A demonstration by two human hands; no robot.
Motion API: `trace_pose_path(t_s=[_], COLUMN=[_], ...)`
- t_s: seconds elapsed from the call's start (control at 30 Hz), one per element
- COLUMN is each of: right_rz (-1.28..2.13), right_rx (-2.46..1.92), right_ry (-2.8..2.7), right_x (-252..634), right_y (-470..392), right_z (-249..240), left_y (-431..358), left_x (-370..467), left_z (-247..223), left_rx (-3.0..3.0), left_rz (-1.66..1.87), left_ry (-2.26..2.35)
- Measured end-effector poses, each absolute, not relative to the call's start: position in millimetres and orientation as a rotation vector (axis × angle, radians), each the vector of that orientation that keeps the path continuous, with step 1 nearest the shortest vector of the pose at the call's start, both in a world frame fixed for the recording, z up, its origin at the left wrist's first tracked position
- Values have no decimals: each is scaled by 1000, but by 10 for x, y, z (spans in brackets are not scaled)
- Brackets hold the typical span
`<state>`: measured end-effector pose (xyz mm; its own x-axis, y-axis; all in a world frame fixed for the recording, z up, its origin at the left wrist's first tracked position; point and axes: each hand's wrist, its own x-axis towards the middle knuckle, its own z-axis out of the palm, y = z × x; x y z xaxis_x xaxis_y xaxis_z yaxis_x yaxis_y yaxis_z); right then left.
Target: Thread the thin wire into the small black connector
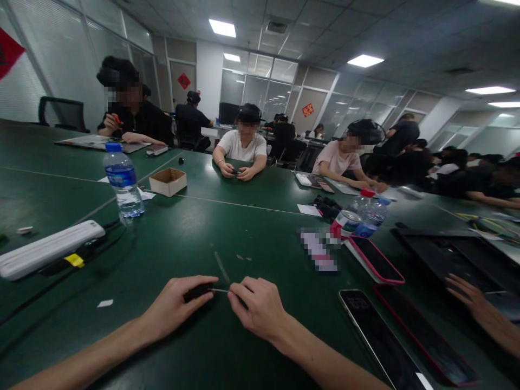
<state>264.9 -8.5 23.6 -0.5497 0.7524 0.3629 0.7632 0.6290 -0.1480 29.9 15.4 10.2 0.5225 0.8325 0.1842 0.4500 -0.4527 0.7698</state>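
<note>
Near the front middle of the green table (174,244), my left hand (176,303) is closed round a small black object (198,291). A thin metal rod (220,291) runs from that object across to my right hand (258,306). The fingers of my right hand are pinched at the rod's far end; what else they hold is hidden. Just beyond my hands a faint clear strip (221,266) lies on the tabletop.
Left: a white power strip (52,249) with cables, a water bottle (123,181) and an open box (168,182). Right: phones (376,338), bottles (371,216), a black tray (442,254) and another person's hand (467,295). People sit across the table.
</note>
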Motion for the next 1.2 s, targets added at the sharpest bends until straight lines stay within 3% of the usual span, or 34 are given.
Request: trace_pose_path(t_s=[0.33,1.2], right_rz=[-36,-89], right_rx=[-1322,-1226], right_ry=[-2375,-2353], right_x=[2663,2666], right_y=[-49,-46], right_z=[208,191], left_y=[145,111], left_x=[293,323], left_z=[21,-53], left_rx=[2281,2382], left_rz=[905,822], left_ry=[1087,1113])
